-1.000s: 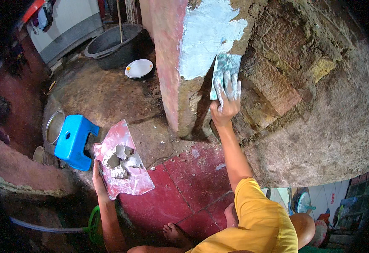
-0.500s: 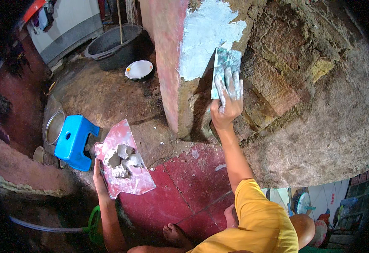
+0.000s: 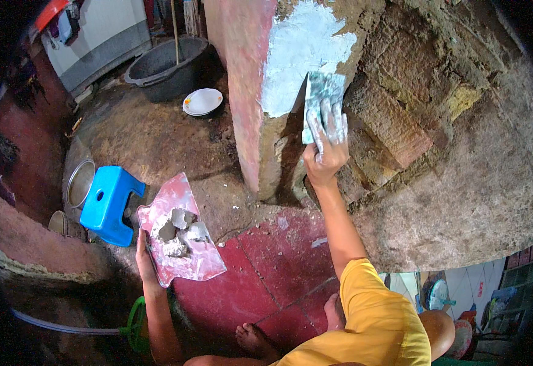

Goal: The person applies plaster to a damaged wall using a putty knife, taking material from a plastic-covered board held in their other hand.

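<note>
My right hand (image 3: 326,155) grips a flat, plaster-smeared spreader sheet (image 3: 323,88), its whitened fingers laid along the sheet. The sheet's upper end lies at the lower right of a patch of pale plaster (image 3: 297,52) on the wall corner; whether its edge touches the wall I cannot tell. Over on the left, my left hand (image 3: 144,259) holds the left edge of a pinkish, irregular flat board (image 3: 202,268), its fingers mostly hidden underneath. Several lumps of grey-white plaster (image 3: 180,229) sit on the board.
A blue plastic stool (image 3: 109,204) stands left of the board. Farther back are a large black tub (image 3: 169,70) with a stick in it and a white plate (image 3: 203,102). Rough exposed brick (image 3: 394,131) lies right of the plaster; red floor tiles (image 3: 260,268) lie below.
My right hand and the spreader have shifted slightly left and down along the wall. The left hand and board stay nearly in place.
</note>
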Demonstrator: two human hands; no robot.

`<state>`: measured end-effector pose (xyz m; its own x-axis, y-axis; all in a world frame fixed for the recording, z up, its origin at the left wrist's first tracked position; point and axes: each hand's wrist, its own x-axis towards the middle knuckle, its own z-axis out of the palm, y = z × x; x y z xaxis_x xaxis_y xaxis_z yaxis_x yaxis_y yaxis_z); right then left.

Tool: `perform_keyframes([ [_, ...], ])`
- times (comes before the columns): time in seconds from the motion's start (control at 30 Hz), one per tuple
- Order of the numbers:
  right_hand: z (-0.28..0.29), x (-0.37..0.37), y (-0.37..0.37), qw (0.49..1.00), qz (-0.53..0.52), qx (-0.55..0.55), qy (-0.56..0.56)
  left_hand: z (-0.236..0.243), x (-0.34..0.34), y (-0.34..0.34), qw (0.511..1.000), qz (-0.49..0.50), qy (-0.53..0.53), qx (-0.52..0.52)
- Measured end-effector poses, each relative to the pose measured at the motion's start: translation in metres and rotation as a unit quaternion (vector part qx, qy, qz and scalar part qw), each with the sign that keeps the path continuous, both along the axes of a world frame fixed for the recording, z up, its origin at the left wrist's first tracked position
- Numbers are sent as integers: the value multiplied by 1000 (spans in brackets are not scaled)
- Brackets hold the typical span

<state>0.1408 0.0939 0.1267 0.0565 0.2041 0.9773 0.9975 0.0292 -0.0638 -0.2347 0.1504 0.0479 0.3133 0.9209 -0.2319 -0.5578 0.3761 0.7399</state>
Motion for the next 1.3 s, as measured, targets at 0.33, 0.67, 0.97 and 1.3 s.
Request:
perform_keyframes([
  [0.33,2,12,-6,998,-4,41,-41,4,0,-4,1000,-6,-1,-8],
  [0.67,-26,29,2,996,-21,-24,-86,8,5,-5,1000,-19,-10,-19],
  [0.97,7,27,11,995,-17,51,-79,7,4,-5,1000,-2,20,-5],
  [1.3,-32,14,0,999,9,-17,-43,10,2,-5,1000,-11,-8,-18],
])
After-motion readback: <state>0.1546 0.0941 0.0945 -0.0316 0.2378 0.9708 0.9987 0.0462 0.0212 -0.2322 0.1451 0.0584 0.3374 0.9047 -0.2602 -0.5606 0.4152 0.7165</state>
